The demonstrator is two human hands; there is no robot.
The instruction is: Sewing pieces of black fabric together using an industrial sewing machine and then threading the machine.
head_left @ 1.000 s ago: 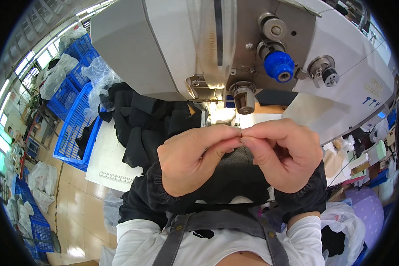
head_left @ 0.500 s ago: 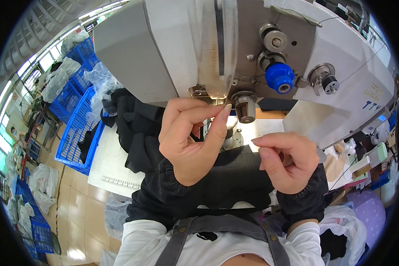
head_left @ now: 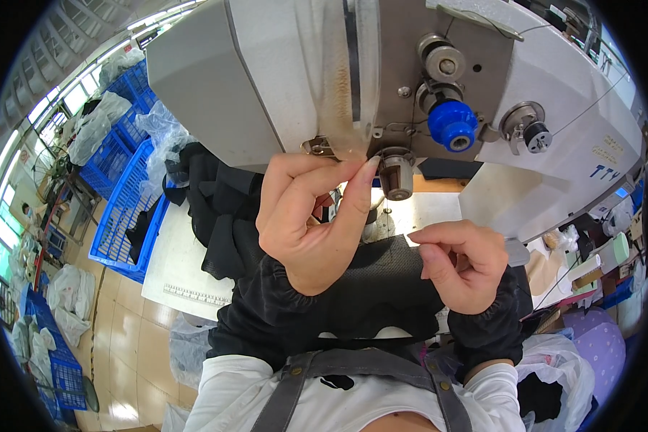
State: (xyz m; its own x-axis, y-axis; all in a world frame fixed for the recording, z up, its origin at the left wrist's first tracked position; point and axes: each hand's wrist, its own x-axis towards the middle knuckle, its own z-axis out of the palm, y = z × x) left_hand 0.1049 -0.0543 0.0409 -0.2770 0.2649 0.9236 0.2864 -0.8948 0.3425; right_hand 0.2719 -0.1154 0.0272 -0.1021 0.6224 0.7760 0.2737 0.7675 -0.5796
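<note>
Before me stands a large pale grey sewing machine, with a blue tension knob on its head. My left hand is raised below the head, thumb and forefinger pinched together beside a metal cylinder. What lies between those fingertips is too small to make out, and the hand hides the needle area. Lower and to the right, my right hand is closed in a pinch above a piece of black mesh fabric. Anything in that pinch is also too fine to see. The fabric lies on the machine bed, in front of me.
Black fabric pieces are heaped left of the machine on the white table, which carries a ruler strip. Beyond it stand blue plastic crates and plastic bags. A thread runs along the machine's right side.
My left fingertips have risen slightly toward the machine head and now cover the lit metal part. My right hand has shifted a little left, still pinched.
</note>
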